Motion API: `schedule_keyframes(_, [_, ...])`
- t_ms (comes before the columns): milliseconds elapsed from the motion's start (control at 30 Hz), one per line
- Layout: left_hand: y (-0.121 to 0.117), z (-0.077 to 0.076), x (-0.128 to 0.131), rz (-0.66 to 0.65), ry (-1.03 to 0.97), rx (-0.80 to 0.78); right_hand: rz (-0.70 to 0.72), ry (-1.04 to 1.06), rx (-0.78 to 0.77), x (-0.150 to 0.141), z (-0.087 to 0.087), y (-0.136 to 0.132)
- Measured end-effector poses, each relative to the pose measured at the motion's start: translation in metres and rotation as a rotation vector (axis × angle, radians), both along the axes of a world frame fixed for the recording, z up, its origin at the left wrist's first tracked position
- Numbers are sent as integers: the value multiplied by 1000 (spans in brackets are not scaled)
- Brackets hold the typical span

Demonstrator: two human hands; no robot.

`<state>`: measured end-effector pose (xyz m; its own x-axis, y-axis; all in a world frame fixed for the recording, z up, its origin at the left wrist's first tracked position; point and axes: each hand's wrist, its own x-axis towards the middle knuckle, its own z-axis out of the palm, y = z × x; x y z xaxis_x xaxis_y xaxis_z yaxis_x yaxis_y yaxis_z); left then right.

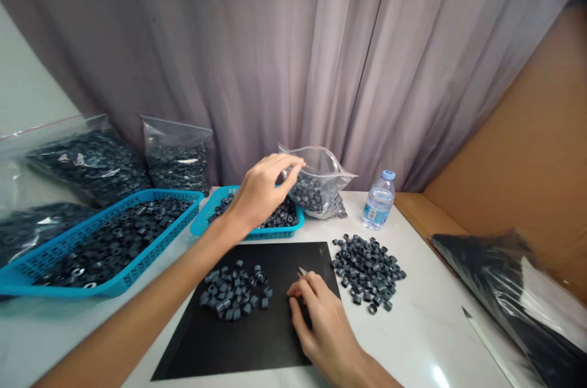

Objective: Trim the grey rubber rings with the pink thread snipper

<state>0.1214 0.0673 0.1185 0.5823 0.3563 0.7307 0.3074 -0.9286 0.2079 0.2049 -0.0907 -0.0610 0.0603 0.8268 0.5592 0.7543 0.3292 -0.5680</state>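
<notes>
We find the loose pile of short dark-grey tube pieces (pixel 229 296) on the black mat (pixel 270 345), to the left of our right hand (pixel 323 318) and nearer to us than our left hand (pixel 263 189); neither hand touches it.

Our left hand is raised above the smaller blue basket (pixel 275 233), which contains more of the same pieces. Its thumb and index fingertips stand narrowly set at the mouth of the open clear bag (pixel 316 189), itself part-filled with grey pieces. We cannot tell whether anything is pinched between them.

Our right hand rests low over the right part of the mat, fingers curled. A thin pointed tip (pixel 302 272) shows just beyond its knuckles; the rest is hidden, and we cannot tell how firmly it is held.

To the right of the mat we note a second pile (pixel 367 272) of matching pieces on the white table (pixel 394 351), with the upright water bottle (pixel 380 201), blue-capped, behind it. On the left we record the larger blue basket (pixel 151 252), well filled with dark pieces, and filled clear bags (pixel 178 162) behind and beside it. At far right lie a slim pen-like item (pixel 488 342) and a dark plastic package (pixel 499 278).
</notes>
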Motion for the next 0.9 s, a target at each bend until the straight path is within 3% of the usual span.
schedule_keyframes(67, [-15, -37, -35, 53, -15, -33, 2, -15, -21, 0, 1, -3])
schedule_keyframes(167, [-24, -90, -84, 78, 254, -165, 42, -102, -79, 0, 7, -7])
schedule_keyframes(267, [-24, -119, -109, 51, 369, -364, 142, -253, -101, -1, 14, -11])
schedule_keyframes(367, [-27, -125, -111, 1, 395, -426, 202, -328, -121, -1, 19, -11])
schedule_keyframes(567, [-38, -125, -103, -28, 399, -369, 273, -264, -110, 0, 15, -10])
schedule_keyframes(767, [-54, -115, -99, -52, 395, -399, 206, -16, -80, 6, 7, -8])
schedule_keyframes(900, [-67, -114, -94, -141, 379, -465, 104, 208, -105, 8, 10, -6])
